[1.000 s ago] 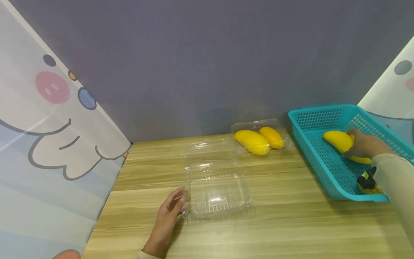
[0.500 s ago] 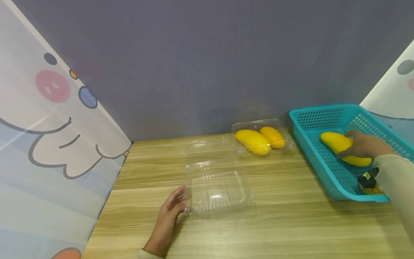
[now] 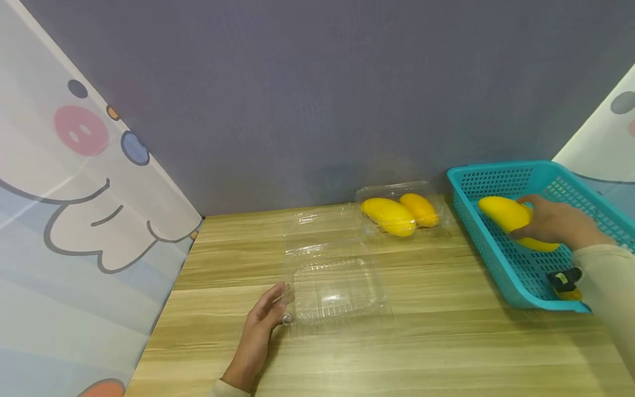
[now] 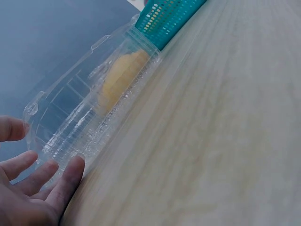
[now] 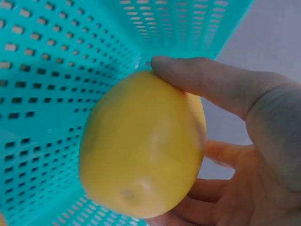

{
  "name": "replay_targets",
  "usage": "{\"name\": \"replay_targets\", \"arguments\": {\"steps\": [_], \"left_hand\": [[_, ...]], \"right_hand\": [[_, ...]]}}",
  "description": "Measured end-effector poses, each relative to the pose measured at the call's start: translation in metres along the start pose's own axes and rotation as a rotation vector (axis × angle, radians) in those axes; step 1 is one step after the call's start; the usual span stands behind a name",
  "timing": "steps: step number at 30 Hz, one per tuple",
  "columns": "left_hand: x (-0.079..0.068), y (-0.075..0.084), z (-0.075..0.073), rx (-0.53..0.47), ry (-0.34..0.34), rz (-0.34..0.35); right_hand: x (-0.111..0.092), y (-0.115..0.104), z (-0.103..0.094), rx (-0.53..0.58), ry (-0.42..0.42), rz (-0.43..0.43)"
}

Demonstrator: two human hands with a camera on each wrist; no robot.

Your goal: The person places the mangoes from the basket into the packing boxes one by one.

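My right hand point(image 3: 560, 223) holds a yellow mango point(image 3: 501, 212) within the turquoise basket point(image 3: 483, 256). In the right wrist view, the thumb point(image 5: 188, 73) lies along one side of the mango point(image 5: 141, 146) and the fingers curl round the other. My left hand point(image 3: 260, 320) rests at the left edge of an opened clear plastic clamshell box point(image 3: 332, 292), its lid laid back towards the wall. The left wrist view shows loosely spread fingers point(image 4: 68, 181) touching the box's side point(image 4: 80, 127).
Behind the opened box, a second clear clamshell box point(image 3: 397, 190) with two mangoes point(image 3: 389, 215) stands by the grey wall point(image 3: 317, 110), left of the basket. Another yellow thing point(image 3: 570, 295) lies in the basket's near corner, partly hidden by the right wrist's black camera point(image 3: 565, 279).
My right hand has moved left and slightly up with the mango, towards the basket's left side. The basket appears a little further right. My left hand stays at the box.
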State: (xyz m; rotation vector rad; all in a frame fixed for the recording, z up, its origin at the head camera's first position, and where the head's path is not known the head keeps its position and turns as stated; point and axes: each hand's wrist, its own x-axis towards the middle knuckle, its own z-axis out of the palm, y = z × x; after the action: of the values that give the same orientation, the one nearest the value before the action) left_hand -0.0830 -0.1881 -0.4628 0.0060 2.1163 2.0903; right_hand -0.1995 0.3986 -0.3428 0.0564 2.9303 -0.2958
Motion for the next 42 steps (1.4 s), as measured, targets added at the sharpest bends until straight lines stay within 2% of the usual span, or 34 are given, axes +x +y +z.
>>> {"name": "replay_targets", "arguments": {"steps": [8, 14, 26, 42], "left_hand": [[0.0, 0.003, 0.002, 0.002, 0.018, 0.033], [0.002, 0.004, 0.004, -0.009, 0.049, 0.01], [0.006, 0.003, 0.006, -0.021, 0.083, 0.004], [0.004, 0.006, 0.006, -0.022, 0.133, 0.02]], "right_hand": [[-0.014, -0.017, -0.009, -0.037, 0.055, -0.014], [-0.032, -0.036, -0.016, -0.042, 0.123, -0.05], [-0.057, -0.078, -0.024, -0.053, 0.159, -0.095], [-0.073, -0.135, -0.002, -0.03, 0.184, -0.227]]}}
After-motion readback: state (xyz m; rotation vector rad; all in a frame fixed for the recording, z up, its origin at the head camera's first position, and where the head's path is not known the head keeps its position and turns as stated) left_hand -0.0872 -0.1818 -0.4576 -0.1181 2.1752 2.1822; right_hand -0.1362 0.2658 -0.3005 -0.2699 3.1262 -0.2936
